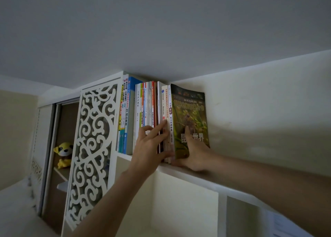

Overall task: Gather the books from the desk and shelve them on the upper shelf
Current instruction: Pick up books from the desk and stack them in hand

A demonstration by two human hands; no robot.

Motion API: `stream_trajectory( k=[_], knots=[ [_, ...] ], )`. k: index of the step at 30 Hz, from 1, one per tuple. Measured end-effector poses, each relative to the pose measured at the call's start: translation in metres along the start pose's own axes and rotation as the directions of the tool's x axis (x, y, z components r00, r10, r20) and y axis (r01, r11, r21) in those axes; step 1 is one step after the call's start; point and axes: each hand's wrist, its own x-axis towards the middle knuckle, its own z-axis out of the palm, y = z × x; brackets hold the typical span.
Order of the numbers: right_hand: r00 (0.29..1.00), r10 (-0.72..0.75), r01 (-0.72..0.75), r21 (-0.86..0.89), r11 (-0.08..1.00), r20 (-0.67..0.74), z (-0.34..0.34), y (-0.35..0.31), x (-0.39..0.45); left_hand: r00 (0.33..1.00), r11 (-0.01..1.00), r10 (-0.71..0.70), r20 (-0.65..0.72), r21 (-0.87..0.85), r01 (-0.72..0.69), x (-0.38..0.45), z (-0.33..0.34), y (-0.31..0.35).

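Observation:
A row of several upright books [143, 111] stands on the white upper shelf [179, 171], just under the ceiling. At the row's right end is a green-covered book [192, 115] with an insect photo, cover facing out. My right hand [194, 154] grips its lower edge, thumb pressed up on the cover and fingers under its bottom corner. My left hand [152, 143] lies against the spines to its left, fingers spread and straight, touching the white and red spines.
A white carved lattice panel [93, 147] stands left of the books. Behind it an open cabinet holds a yellow plush toy [63, 154]. White cubby compartments [180, 204] sit below the shelf. A bare wall runs to the right of the green book.

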Motion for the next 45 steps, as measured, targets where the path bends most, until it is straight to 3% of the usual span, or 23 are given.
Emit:
stream_trajectory(
  k=[7, 14, 17, 18, 20, 22, 25, 29, 33, 36, 39, 42, 45],
  knots=[
    [0.991, -0.117, 0.124, 0.108, 0.986, -0.065, -0.012, 0.003, -0.014, 0.997, 0.996, 0.073, 0.028, -0.048, -0.072, 0.004, 0.003, -0.008],
    [0.999, -0.033, 0.032, 0.054, 0.998, 0.013, -0.028, -0.014, -0.037, 0.997, 0.998, 0.054, 0.062, 0.01, -0.055, -0.007, -0.009, 0.007],
    [0.961, -0.22, 0.22, -0.023, 0.975, -0.17, -0.047, -0.023, -0.105, 0.994, 0.984, 0.104, -0.018, -0.142, -0.106, -0.031, -0.037, 0.046],
    [0.94, -0.276, 0.274, -0.038, 0.961, -0.2, -0.051, -0.022, -0.139, 0.991, 0.968, 0.132, 0.009, -0.215, -0.127, -0.045, -0.05, 0.065],
    [0.958, -0.268, 0.264, -0.057, 0.963, -0.099, -0.052, -0.01, -0.213, 0.961, 0.915, 0.204, 0.187, -0.386, -0.119, -0.079, -0.07, 0.105],
    [0.989, -0.121, 0.13, -0.105, 0.986, 0.089, -0.036, 0.027, -0.28, 0.852, 0.838, 0.309, 0.422, -0.545, -0.034, -0.121, -0.069, 0.147],
    [0.928, 0.222, -0.164, -0.206, 0.965, 0.299, 0.017, 0.11, -0.374, 0.578, 0.804, 0.434, 0.691, -0.586, 0.097, -0.203, -0.022, 0.206],
    [0.697, 0.619, -0.563, -0.258, 0.785, 0.362, 0.094, 0.202, -0.499, 0.213, 0.84, 0.426, 0.879, -0.472, 0.268, -0.344, 0.074, 0.272],
    [0.474, 0.771, -0.772, -0.22, 0.596, 0.426, 0.184, 0.249, -0.603, -0.038, 0.843, 0.247, 0.968, -0.195, 0.502, -0.45, 0.126, 0.298],
    [0.34, 0.834, -0.893, -0.13, 0.431, 0.434, 0.221, 0.245, -0.627, -0.133, 0.805, 0.088, 0.987, 0.008, 0.594, -0.514, 0.164, 0.296],
    [0.288, 0.886, -0.955, 0.036, 0.295, 0.364, 0.246, 0.238, -0.619, -0.193, 0.765, 0.065, 0.979, 0.075, 0.64, -0.607, 0.248, 0.276],
    [0.205, 0.873, -0.963, 0.25, 0.099, 0.443, 0.271, 0.235, -0.598, -0.229, 0.702, 0.061, 0.972, 0.121, 0.702, -0.587, 0.257, 0.29],
    [0.143, 0.909, -0.917, 0.397, -0.027, 0.391, 0.293, 0.244, -0.588, -0.255, 0.624, -0.017, 0.967, 0.21, 0.753, -0.542, 0.229, 0.309]
  ],
)
